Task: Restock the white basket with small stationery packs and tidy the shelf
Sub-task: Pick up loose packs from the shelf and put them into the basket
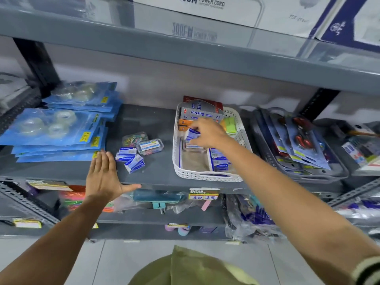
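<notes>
Right hand [207,133] is over the white basket [205,175], grip pinched on a small blue pack [192,134], probably slotting it in. Left hand [103,177] flat, fingers spread, steadying on the shelf [156,120] near leftover packs [130,158].

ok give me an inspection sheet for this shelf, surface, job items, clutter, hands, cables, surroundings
Surface: grey shelf, bare in the middle.
Job's things: white basket part filled; small blue-and-white packs loose on the shelf.
Clutter: two clear clip boxes beside the loose packs.
Grips: left hand open, flat at the shelf edge; right hand over the basket, fingers on a small pack.
Cables: nothing seen.
Surroundings: blue tape packs left, scissors tray right.
</notes>
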The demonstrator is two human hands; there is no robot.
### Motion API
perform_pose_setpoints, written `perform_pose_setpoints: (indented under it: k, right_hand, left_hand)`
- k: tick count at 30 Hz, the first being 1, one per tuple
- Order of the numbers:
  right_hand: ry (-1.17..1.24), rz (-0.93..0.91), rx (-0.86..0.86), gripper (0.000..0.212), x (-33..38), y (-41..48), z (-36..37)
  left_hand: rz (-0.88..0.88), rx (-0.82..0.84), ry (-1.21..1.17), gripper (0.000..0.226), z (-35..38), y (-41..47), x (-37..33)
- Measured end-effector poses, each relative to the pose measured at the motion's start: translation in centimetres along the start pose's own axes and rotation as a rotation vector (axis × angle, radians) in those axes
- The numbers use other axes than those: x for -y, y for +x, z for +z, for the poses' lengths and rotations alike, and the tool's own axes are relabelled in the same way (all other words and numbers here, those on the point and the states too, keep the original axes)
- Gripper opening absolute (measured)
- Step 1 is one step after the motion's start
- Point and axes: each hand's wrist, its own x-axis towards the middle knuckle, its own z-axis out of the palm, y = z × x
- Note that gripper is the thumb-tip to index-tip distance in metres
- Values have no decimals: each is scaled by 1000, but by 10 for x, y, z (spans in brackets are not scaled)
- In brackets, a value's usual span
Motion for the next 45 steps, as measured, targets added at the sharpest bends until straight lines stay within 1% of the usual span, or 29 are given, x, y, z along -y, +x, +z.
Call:
perform_pose_setpoints:
  k: [2,7,10,14,18,20,26,29,35,39,45]
  right_hand:
    - [-51,32,12,41,-22,-6,-1]
    - [-124,135,105,36,-62,-28,3]
    - [-191,154,128,40,-75,-44,6]
    - [-286,184,157,39,-88,-55,14]
    - [-390,164,178,28,-94,-61,20]
    - [-420,147,177,26,-94,-61,23]
    - [-455,109,197,48,-95,-63,27]
    - [-463,85,188,51,-98,-64,31]
    - [-448,58,175,45,-101,-67,33]
    - [-485,41,168,37,-104,-66,36]
    - [-479,46,171,37,-105,-65,38]
  left_hand:
    - [3,4,3,151,0,0,0]
    - [13,-4,-10,150,-2,-3,-1]
    - [16,-15,-8,149,-1,-4,-1]
    - [20,-19,6,148,0,-3,-1]
    - [9,-27,14,148,0,-3,-1]
    - [5,-29,23,148,0,-3,-1]
    - [11,-46,23,145,3,-2,0]
    - [11,-49,24,145,5,-1,1]
    - [-6,-27,48,146,2,-2,1]
    - [-12,-19,68,147,-1,-3,-1]
    - [-10,-25,77,146,-1,-2,-1]
